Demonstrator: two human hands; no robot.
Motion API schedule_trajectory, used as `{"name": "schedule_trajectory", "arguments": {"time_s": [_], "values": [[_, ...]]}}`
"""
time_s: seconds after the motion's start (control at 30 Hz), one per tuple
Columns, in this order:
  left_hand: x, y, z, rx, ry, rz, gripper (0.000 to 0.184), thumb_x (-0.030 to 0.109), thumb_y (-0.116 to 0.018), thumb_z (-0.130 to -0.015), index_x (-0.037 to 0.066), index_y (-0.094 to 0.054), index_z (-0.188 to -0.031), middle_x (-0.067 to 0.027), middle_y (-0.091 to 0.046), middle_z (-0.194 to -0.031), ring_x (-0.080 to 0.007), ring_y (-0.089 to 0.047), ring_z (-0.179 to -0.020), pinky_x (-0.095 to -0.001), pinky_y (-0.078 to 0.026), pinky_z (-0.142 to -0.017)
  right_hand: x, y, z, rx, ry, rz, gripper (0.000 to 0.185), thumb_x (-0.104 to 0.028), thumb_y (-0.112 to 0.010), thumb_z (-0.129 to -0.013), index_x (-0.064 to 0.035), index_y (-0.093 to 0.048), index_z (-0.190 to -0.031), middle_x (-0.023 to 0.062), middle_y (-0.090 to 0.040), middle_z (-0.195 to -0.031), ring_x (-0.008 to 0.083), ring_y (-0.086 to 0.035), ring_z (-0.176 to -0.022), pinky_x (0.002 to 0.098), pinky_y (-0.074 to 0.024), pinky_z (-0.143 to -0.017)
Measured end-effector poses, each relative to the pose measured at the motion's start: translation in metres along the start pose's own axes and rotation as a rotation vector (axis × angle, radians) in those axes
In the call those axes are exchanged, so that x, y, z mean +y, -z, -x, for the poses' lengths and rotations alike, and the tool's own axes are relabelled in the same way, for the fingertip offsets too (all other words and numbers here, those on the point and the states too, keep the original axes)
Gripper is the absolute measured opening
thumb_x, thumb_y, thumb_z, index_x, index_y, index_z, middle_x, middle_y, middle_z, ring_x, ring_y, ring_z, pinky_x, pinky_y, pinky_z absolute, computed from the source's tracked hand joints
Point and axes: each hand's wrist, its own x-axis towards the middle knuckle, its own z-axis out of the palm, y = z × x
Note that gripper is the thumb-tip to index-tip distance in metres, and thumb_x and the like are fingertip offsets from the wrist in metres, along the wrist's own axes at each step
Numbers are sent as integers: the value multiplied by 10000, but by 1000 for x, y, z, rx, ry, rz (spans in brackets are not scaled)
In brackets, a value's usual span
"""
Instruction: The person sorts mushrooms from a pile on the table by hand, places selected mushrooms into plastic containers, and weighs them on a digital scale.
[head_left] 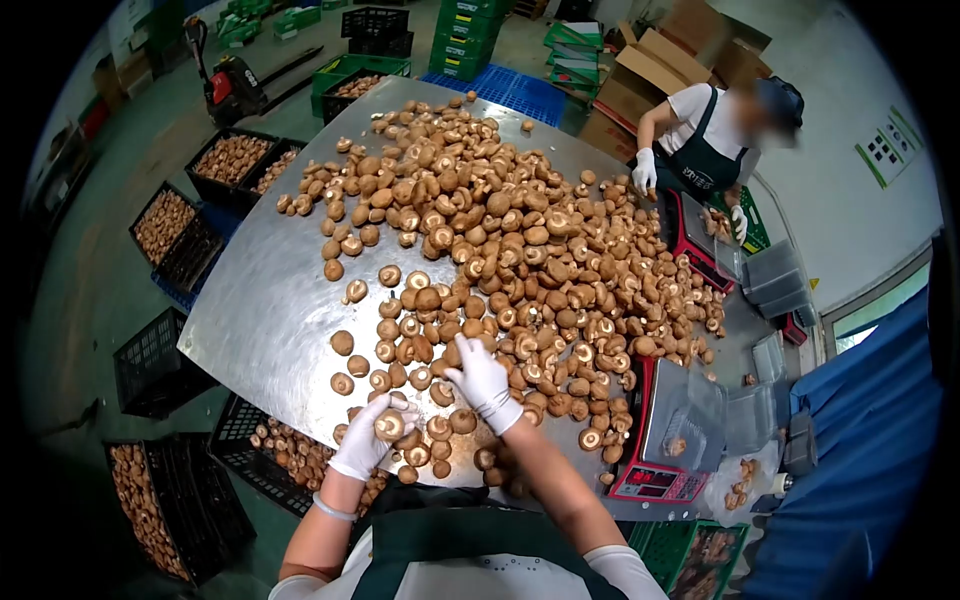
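Brown shiitake mushrooms (530, 235) lie in a broad heap across a metal table (250, 290). Near the table's front edge, my gloved left hand (368, 440) is closed around a shiitake mushroom (389, 425), its pale underside and stem facing up. To the right and a little farther in, my gloved right hand (482, 382) reaches palm down over the loose mushrooms, thumb and fingers apart. Its fingertips are close to several caps; whether they touch one I cannot tell. Loose mushrooms (440, 428) lie between my two hands.
A red scale (660, 486) with a clear plastic tray stands at my right, another red scale (700, 240) farther back. A co-worker (700, 140) in white gloves stands at the far right corner. Black crates (225, 425) of mushrooms line the left side; a pallet jack (230, 90) stands behind.
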Motion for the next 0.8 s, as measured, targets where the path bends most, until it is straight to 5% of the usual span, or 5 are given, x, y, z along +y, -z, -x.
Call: {"name": "schedule_trajectory", "arguments": {"time_s": [0.23,0.4,0.53,0.67,0.8], "values": [[33,11,22,112,-269,-375,234,89,-443,-939,-10,-584,-1097,-119,-648,-1036,-152,-643,-824,-251,-521,-740,-36,29,56,0,419,-348,401,-344,-618,-839,-97,-587,-1153,90,-618,-896,275,-629,-821,362,-520,-682],[42,-4,17,116,-277,-400,227,141,-456,-971,5,-587,-1097,-103,-644,-1004,-136,-631,-760,-244,-512,-706,29,14,-19,109,119,365,345,-296,-725,-719,-81,-581,-947,87,-586,-822,253,-601,-761,356,-498,-636],[32,-14,-3,5,-283,-486,233,146,-459,-981,4,-569,-1130,-103,-634,-1014,-146,-636,-769,-267,-526,-722,39,3,-31,15,28,456,307,-257,-727,-708,-82,-552,-888,107,-571,-816,286,-601,-789,391,-490,-629],[35,-21,-30,46,-342,-710,241,108,-494,-958,3,-580,-1157,-58,-627,-1018,-85,-593,-864,-223,-482,-745,44,20,-16,7,206,196,298,-254,-730,-728,-113,-570,-935,99,-593,-825,294,-617,-812,407,-488,-653],[52,-35,-67,118,-654,-1103,277,90,-554,-898,36,-594,-1167,-70,-620,-1016,-116,-566,-810,-249,-471,-755,41,46,7,-206,-59,-807,382,-191,-689,-813,-53,-582,-1153,64,-649,-956,201,-621,-859,294,-497,-790]]}}
